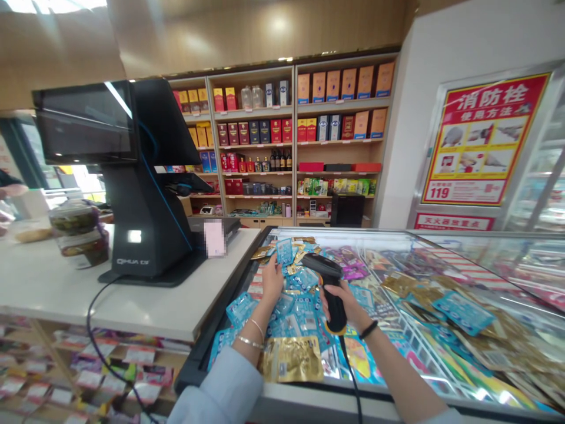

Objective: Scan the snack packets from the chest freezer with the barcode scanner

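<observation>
Head view: black-and-orange plastic handheld scanner gripped in right hand, frame centre. Flat blue plastic packet pinched by left hand, upper left of scanner.

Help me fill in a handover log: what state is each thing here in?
Black handheld scanner with orange trim: held, cable attached.
Right hand: wrapped round the scanner's grip.
Small blue plastic packet: held up.
Left hand: closed on the packet.
Large black rectangular monitor: dark, reflections only.
Clear round plastic tubs: stacked.
Shiny gold foil packet: lying flat.
</observation>
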A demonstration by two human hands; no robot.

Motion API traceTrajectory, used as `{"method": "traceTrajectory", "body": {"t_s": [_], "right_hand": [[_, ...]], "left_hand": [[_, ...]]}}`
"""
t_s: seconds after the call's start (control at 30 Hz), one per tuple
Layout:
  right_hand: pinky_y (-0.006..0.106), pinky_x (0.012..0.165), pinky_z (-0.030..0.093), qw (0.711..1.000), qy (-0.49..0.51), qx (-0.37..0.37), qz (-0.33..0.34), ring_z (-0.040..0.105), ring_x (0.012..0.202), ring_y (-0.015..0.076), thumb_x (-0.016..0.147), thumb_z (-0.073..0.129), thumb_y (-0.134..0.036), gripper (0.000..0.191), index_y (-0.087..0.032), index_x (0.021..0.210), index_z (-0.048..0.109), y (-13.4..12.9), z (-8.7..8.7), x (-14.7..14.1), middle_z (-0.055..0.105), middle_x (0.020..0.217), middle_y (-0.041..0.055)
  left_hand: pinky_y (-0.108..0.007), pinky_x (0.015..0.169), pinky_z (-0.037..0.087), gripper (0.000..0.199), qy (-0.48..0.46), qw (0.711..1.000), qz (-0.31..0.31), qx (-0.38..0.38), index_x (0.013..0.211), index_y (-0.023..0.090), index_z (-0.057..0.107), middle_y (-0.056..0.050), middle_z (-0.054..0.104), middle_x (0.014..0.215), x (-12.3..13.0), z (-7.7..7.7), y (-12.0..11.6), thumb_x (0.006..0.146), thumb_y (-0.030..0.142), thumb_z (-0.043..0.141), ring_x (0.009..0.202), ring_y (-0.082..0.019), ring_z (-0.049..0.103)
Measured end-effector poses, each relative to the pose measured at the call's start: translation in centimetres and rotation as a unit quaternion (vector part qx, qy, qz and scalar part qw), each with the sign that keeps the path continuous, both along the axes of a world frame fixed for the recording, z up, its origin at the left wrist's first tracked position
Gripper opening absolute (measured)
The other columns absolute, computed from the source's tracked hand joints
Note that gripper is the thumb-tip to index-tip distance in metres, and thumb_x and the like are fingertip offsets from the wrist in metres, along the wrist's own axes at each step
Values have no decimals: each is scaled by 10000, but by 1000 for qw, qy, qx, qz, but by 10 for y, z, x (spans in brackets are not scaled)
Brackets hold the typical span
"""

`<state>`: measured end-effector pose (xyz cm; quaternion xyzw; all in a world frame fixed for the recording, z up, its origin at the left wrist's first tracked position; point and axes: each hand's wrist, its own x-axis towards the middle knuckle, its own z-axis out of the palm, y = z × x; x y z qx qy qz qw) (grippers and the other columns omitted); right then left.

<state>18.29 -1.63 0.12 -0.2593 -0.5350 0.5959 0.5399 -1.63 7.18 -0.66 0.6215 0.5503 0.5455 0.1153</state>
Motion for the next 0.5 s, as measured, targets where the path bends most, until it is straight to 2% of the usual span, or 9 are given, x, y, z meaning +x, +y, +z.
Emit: {"method": "traceTrajectory", "body": {"t_s": [0.3,0.4,0.5], "right_hand": [[228,286,393,998,54,-16,13,516,305,136,697,680,-442,303,-205,724,494,4,0,2,564,485,-36],[220,280,382,996,83,-13,18,507,299,133,703,655,-449,294,-203,736,497,6,0,5,548,466,-42],[211,287,379,994,102,-7,27,501,301,128,705,628,-453,283,-204,784,521,7,-1,7,544,458,-54]], "left_hand": [[-397,973,490,411,6,1000,17,0,1235,154,610,-120,714,1131,-3,4,-2,849,131,471,1042,-254,665],[-378,919,517,394,3,1000,13,16,1204,190,622,-96,727,1088,-7,4,0,837,157,480,981,-241,678],[-383,825,537,352,29,999,28,30,1149,179,636,-104,735,949,-12,-1,6,830,201,488,868,-251,680]]}}
